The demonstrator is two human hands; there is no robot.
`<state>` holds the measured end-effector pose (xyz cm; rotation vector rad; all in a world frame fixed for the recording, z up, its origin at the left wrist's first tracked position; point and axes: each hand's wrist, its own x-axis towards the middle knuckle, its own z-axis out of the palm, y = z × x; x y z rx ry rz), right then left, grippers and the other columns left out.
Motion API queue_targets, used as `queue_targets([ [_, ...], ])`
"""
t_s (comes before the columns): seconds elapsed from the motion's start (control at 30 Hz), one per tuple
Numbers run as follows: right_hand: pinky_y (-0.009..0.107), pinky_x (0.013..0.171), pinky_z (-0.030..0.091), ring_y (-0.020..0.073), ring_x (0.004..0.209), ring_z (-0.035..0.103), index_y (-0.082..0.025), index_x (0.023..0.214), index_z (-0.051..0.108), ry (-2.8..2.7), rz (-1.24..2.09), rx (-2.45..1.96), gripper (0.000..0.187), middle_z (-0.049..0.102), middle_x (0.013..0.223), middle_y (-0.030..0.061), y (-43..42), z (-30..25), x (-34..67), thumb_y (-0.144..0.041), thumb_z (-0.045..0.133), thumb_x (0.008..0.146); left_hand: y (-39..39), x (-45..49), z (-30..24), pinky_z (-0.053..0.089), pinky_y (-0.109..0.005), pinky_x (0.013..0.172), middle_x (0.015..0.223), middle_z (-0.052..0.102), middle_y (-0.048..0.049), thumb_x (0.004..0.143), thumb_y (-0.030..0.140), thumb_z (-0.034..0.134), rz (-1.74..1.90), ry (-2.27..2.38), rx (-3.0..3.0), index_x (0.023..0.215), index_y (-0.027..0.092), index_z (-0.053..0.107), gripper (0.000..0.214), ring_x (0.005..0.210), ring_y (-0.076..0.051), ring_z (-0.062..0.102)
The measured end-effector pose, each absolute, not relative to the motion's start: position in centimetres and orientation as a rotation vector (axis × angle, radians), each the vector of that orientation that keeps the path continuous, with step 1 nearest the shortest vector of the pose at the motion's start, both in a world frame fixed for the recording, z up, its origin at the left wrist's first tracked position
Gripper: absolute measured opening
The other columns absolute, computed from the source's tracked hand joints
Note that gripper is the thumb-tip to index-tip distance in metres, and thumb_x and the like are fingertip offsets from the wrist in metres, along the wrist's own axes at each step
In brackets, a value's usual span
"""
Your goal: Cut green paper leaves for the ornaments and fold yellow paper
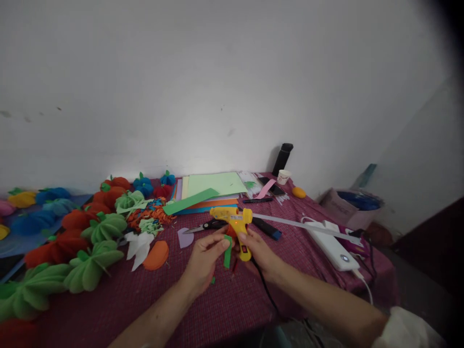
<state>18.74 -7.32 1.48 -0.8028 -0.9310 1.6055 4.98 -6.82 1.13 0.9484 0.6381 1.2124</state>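
Observation:
My right hand is wrapped around the handle of a yellow glue gun, whose nozzle points left. A long translucent glue stick sticks out of its back, and a small orange light glows on its body. Between the thumb and fingers of my left hand is a short green paper strip, just left of the gun's handle. Something orange shows behind the gun, mostly hidden. Scissors with black handles lie beyond my left hand, partly over a lilac paper piece.
Paper pumpkins in several colours crowd the left side, beside paper scraps and an orange paper disc. Coloured sheets are stacked at the back. A black bottle, a paper cup and a white power bank stand or lie rightward.

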Motion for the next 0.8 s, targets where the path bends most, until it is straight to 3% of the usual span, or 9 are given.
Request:
queue_targets([
  [0.13, 0.022, 0.060, 0.039, 0.0097, 0.058, 0.052, -0.017, 0.082, 0.062, -0.875, 1.601, -0.852, 0.027, 0.062, 0.069, -0.0014, -7.4, 2.5, 19.3, -0.040, 0.068, 0.068, -6.6, 5.1, 0.4, 0.033, -0.034, 0.096, 0.107, 0.062, -0.0079, 0.067, 0.024, 0.068, 1.220, 0.677, 1.074, 0.072, 0.018, 0.071, 0.008, 0.110, -0.023, 0.049],
  [0.37, 0.026, 0.070, 0.042, 0.0141, 0.072, 0.058, -0.018, 0.092, 0.063, -0.759, 1.635, -0.818, 0.029, 0.066, 0.081, 0.0020, -6.6, 1.6, 20.6, -0.041, 0.061, 0.074, -6.7, 5.6, 0.7, 0.027, -0.036, 0.100, 0.109, 0.062, -0.0090, 0.070, 0.027, 0.066, 1.165, 0.769, 1.209, 0.066, 0.020, 0.070, 0.010, 0.120, -0.025, 0.040],
  [0.67, 0.028, 0.074, 0.042, 0.0159, 0.077, 0.058, -0.016, 0.090, 0.065, -0.758, 1.553, -0.817, 0.027, 0.067, 0.087, 0.0041, -6.4, 1.3, 21.0, -0.035, 0.067, 0.070, -6.7, 7.8, 1.3, 0.023, -0.035, 0.101, 0.108, 0.062, -0.0085, 0.067, 0.029, 0.067, 1.100, 0.831, 1.218, 0.070, 0.019, 0.071, 0.010, 0.119, -0.023, 0.040],
  [0.8, 0.027, 0.075, 0.041, 0.0148, 0.077, 0.058, -0.017, 0.090, 0.065, -0.740, 1.506, -0.828, 0.027, 0.067, 0.086, 0.0029, -6.3, 1.3, 20.6, -0.032, 0.069, 0.068, -6.3, 8.5, 1.0, 0.033, -0.033, 0.092, 0.100, 0.063, -0.0069, 0.069, 0.029, 0.066, 1.120, 0.769, 1.242, 0.069, 0.017, 0.070, 0.013, 0.105, -0.022, 0.049],
])
